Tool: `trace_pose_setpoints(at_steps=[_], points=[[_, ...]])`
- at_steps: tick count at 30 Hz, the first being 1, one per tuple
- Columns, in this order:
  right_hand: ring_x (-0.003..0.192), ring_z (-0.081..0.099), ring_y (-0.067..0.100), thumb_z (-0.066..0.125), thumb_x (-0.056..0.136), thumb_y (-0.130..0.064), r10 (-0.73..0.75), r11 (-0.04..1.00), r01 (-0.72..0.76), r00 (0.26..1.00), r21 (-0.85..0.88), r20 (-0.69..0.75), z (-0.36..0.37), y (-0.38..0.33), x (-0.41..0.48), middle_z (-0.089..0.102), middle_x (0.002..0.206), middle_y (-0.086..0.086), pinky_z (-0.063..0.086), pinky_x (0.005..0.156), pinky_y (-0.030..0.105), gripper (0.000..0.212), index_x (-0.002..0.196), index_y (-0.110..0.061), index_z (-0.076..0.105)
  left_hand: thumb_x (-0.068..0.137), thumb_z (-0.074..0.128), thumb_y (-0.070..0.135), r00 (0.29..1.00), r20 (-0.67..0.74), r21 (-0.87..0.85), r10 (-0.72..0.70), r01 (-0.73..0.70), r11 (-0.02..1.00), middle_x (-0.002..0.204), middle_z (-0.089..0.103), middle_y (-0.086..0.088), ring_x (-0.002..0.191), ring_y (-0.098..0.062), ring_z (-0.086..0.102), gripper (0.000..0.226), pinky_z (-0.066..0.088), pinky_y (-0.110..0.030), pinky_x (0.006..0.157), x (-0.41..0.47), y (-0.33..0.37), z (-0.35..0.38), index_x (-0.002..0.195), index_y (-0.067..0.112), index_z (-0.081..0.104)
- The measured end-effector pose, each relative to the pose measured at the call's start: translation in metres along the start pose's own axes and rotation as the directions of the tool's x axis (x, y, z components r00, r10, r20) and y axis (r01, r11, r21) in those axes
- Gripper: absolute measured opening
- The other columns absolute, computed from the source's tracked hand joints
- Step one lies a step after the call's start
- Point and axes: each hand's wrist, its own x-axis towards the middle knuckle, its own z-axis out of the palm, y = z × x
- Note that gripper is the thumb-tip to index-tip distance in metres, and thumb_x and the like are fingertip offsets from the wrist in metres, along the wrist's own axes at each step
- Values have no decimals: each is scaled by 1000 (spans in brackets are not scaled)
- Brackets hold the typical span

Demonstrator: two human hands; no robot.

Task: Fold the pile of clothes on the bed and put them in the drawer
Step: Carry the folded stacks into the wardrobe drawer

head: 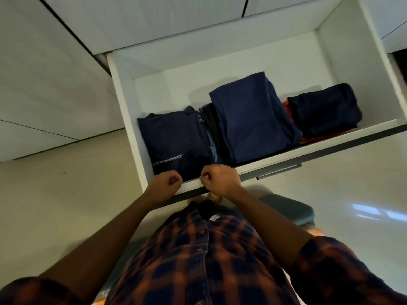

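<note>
A white drawer (123, 100) stands pulled open in front of me. Inside on the left lies a folded dark navy shirt (176, 139) with a thin pale stripe. A taller folded blue stack (253, 119) fills the middle, and a dark bundle (326, 108) lies on orange cloth at the right. My left hand (165, 183) and my right hand (220, 180) hover side by side over the drawer's front edge (286, 157), just short of the navy shirt. Both have their fingers curled into fists, and I see nothing in either.
White cabinet fronts (55, 73) rise to the left and above the drawer. A metal handle (278, 171) sits on the drawer front. A grey-green padded seat (293, 210) is behind my right arm, over a pale glossy floor (352, 183).
</note>
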Motion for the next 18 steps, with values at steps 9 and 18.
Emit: trace_pose_setpoints(at_steps=[9, 18], points=[[91, 64, 23, 51, 97, -49, 28, 984, -42, 996, -171, -87, 11, -9, -1, 69, 97, 0, 44, 68, 32, 34, 90, -23, 71, 94, 62, 20, 996, 52, 60, 79, -82, 995, 83, 71, -1, 78, -18, 64, 11, 47, -31, 75, 0, -8, 10, 87, 15, 68], [91, 63, 31, 49, 95, -36, 290, 899, -367, 908, -238, -304, 31, -59, -9, 68, 92, 7, 40, 77, 37, 31, 85, -15, 70, 95, 59, 18, 844, 432, 176, 318, -424, 888, 66, 61, 11, 59, -9, 56, 17, 41, -21, 56, 22, -31, -33, 81, 27, 62]])
